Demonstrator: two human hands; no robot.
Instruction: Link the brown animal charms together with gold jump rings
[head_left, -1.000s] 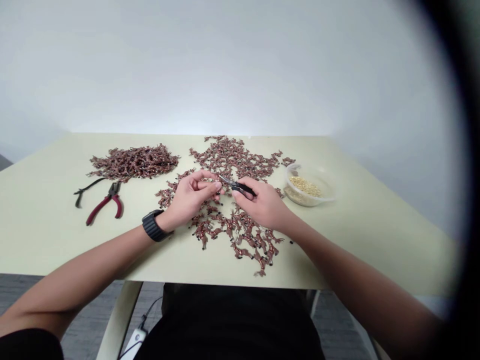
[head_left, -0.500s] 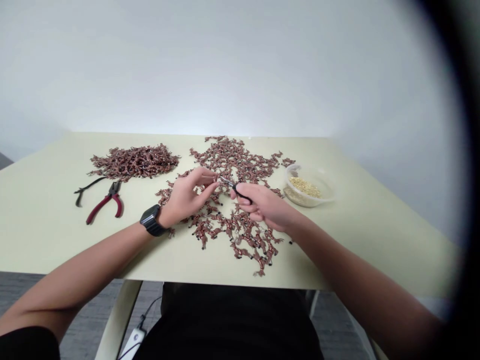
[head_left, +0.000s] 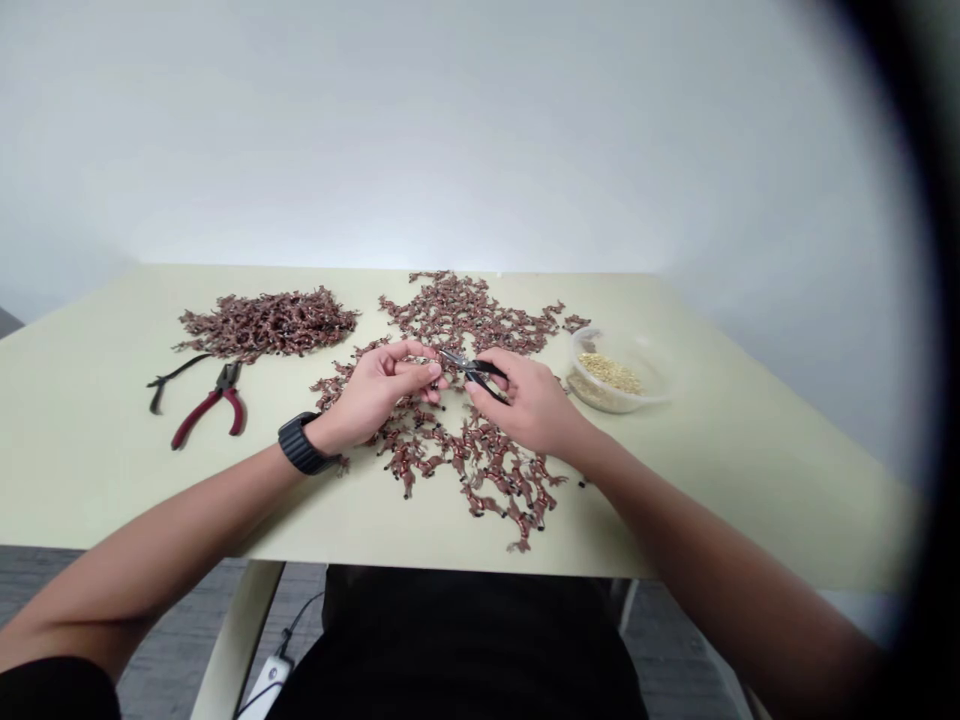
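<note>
My left hand (head_left: 384, 392), with a black watch (head_left: 298, 444) on its wrist, pinches a tiny piece I cannot make out between thumb and fingertips. My right hand (head_left: 525, 400) is closed around small black-handled pliers (head_left: 472, 368), whose tip points left at the left hand's fingertips. Both hands hover over a spread of small reddish-brown charm pieces (head_left: 480, 460) lying flat on the pale green table (head_left: 97, 470).
A heap of the same brown pieces (head_left: 266, 322) lies at the back left. Red-handled pliers (head_left: 214, 402) and a black tool (head_left: 171, 378) rest left of the hands. A clear bowl of small gold bits (head_left: 611, 372) stands to the right. A white wall rises behind.
The left hand's fingers opened half a second ago and have pinched together again at the pliers' tip. The right hand shifted slightly, its pliers handles spread a little now.
</note>
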